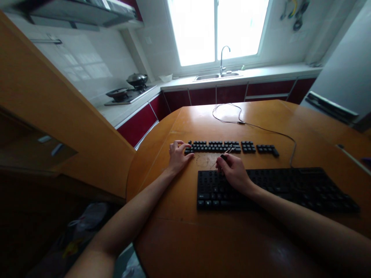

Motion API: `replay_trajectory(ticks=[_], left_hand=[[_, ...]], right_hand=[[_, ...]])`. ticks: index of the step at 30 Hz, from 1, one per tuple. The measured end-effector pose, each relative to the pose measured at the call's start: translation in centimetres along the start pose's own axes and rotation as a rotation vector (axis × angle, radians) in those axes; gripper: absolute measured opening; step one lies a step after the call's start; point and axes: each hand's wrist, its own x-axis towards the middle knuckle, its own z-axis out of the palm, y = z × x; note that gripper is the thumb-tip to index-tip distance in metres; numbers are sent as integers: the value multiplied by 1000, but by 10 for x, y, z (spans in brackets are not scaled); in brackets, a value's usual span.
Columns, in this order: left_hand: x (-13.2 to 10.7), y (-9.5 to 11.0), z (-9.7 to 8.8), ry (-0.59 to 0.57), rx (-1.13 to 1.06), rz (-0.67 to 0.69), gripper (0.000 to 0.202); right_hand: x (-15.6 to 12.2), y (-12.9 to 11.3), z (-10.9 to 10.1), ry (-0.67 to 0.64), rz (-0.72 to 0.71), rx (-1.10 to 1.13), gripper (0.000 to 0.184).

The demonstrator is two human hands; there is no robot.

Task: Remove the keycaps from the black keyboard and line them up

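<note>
Black keycaps (216, 146) at parted left fingers (184, 146), small dark piece (223, 157) clamped in right fingers (222, 165).

The orange-brown wooden bench (171, 247), with angled far corners and fine seams across its top, carries a black computer keyboard (278, 180) lying flat near its middle. Just beyond that, detached black keycaps (214, 146) sit directly on the wood in neat rows, split into separate blocks from left to right. The keyboard's thin dark cable (241, 122) runs toward the far edge, ending in a loose loop.
</note>
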Motion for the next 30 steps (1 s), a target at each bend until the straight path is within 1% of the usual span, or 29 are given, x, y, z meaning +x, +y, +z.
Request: replay_trajectory(ticks=[2, 4, 5, 8, 10, 12, 16, 18, 20, 21, 23, 26, 30], left_hand=[[-1, 7, -4, 5, -58, 51, 29], [-4, 17, -9, -33, -168, 155, 22], [-6, 23, -11, -75, -233, 219, 19], [-15, 40, -20, -260, -393, 402, 18], [-20, 49, -25, -369, -463, 487, 18], [-23, 55, -30, -442, -515, 541, 17], [-24, 60, -35, -535, -559, 577, 19], [-25, 63, -37, -599, -555, 618, 20], [-28, 67, -37, -659, -537, 672, 23], [-29, 70, -37, -681, -520, 692, 25], [-33, 75, -36, -697, -477, 701, 32], [-39, 80, -32, -672, -435, 640, 34], [-44, 82, -26, -642, -467, 562, 30]], right_hand=[[-1, -6, -6, -54, -57, -97, 36], [-2, -9, -10, -137, -115, -189, 35], [-4, -10, -12, -172, -136, -214, 34], [-7, -8, -13, -268, -170, -240, 34], [-9, -5, -13, -371, -204, -251, 32], [-11, -6, -14, -470, -284, -275, 30], [-12, -13, -18, -632, -543, -415, 23], [-13, -15, -20, -682, -657, -507, 22], [-13, -16, -19, -690, -706, -560, 23], [-14, -15, -18, -676, -697, -564, 23], [-14, -11, -16, -613, -621, -515, 23], [-12, -7, -12, -524, -468, -369, 21], [-11, -6, -11, -532, -357, -255, 22]])
